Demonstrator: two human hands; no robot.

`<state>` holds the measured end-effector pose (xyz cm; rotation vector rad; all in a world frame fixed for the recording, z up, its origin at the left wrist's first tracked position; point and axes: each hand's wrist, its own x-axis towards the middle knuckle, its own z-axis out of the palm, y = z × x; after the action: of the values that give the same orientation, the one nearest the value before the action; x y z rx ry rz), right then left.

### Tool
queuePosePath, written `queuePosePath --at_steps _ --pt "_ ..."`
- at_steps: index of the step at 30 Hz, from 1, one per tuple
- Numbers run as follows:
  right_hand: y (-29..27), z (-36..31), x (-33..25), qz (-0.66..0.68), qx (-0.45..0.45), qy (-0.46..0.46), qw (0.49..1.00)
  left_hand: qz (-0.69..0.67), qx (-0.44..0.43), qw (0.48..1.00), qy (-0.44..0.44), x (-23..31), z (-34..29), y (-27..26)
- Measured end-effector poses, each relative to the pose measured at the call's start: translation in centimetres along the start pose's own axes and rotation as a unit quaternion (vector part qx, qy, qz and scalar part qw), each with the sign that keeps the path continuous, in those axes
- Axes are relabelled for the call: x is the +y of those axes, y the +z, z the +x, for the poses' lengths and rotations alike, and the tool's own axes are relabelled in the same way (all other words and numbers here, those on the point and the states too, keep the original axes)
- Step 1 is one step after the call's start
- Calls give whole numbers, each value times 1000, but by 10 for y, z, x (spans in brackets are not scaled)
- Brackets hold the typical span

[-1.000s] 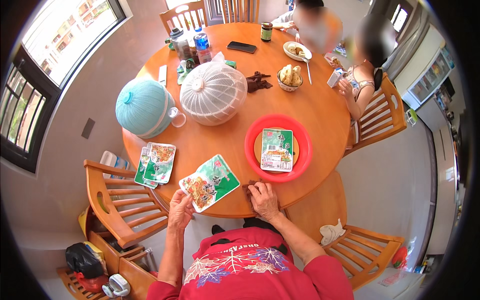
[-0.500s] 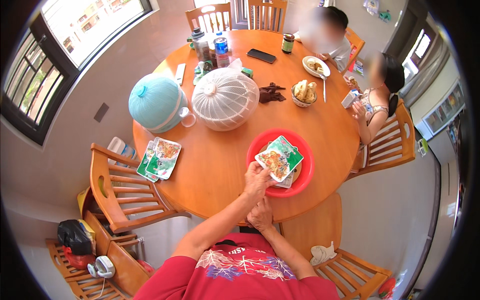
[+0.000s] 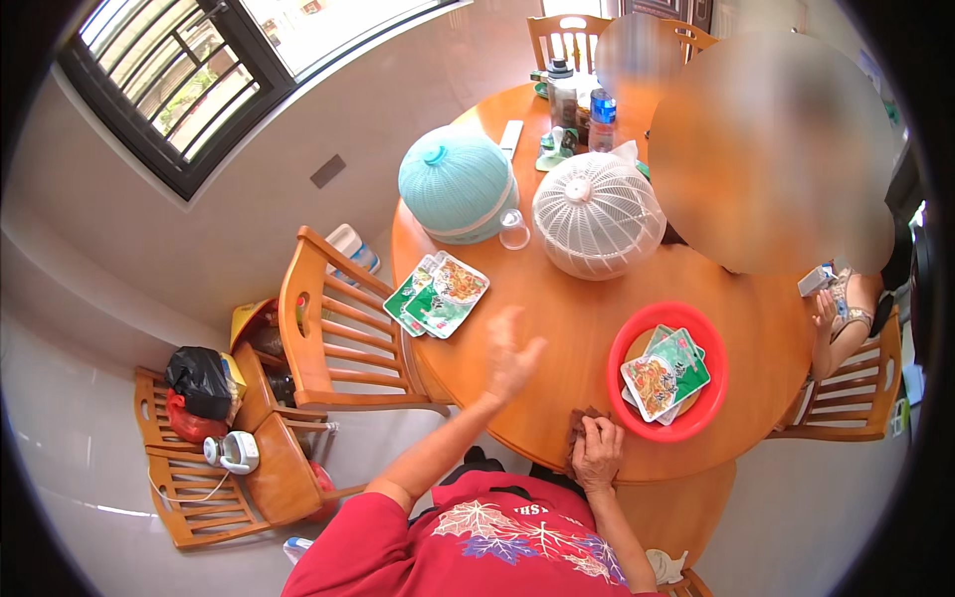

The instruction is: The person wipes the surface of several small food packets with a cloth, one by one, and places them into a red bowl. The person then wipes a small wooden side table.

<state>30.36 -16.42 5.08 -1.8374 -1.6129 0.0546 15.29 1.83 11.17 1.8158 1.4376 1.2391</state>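
Note:
My left hand (image 3: 514, 355) is above the table with fingers spread and nothing in it. Closest to it is a small pile of flat green-and-white food packets (image 3: 438, 295), lying at the table's left edge. At the near edge, the curled fingers of my right hand (image 3: 599, 453) grip a crumpled brown cloth (image 3: 580, 422). Just beyond that hand stands a red plastic basin (image 3: 718, 396). Inside it, several similar packets (image 3: 667, 375) overlap on something round and tan, mostly covered.
A blue mesh food cover (image 3: 456, 182), a clear cup (image 3: 513, 230) and a white mesh cover (image 3: 597, 214) stand farther back on the round wooden table (image 3: 542, 403). Bottles (image 3: 603, 119) are behind them. A wooden chair (image 3: 338, 333) is at left; another person's hand (image 3: 825, 310) shows at right.
My left hand has let go of a packet, which now lies in the basin, and has moved left. The brown cloth now shows under my right hand. The view has swung left.

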Motion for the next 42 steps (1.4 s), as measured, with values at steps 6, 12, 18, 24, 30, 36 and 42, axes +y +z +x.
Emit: queuePosePath --at_steps 6,12,18,24,30,36,42 --pt "0 3 -4 -16 20 -8 1000 260 161 926 -220 -119 58 -92" --pt "2 2 -5 -22 19 -1 1000 112 142 928 -325 -181 62 -117" --pt "2 5 -13 -25 30 0 999 -113 148 948 -257 -195 53 -123" --pt "1 3 -13 -24 50 12 998 -414 32 878 -240 -86 10 -98" --pt "22 9 -12 49 165 122 977 -501 -98 774 -374 -77 -73 -76" --pt "44 55 -110 16 49 -72 996 -498 -176 733 -429 -114 -96 -75" --pt "98 62 -134 -40 -18 -143 989 -496 -231 714 -436 -119 -89 -81"
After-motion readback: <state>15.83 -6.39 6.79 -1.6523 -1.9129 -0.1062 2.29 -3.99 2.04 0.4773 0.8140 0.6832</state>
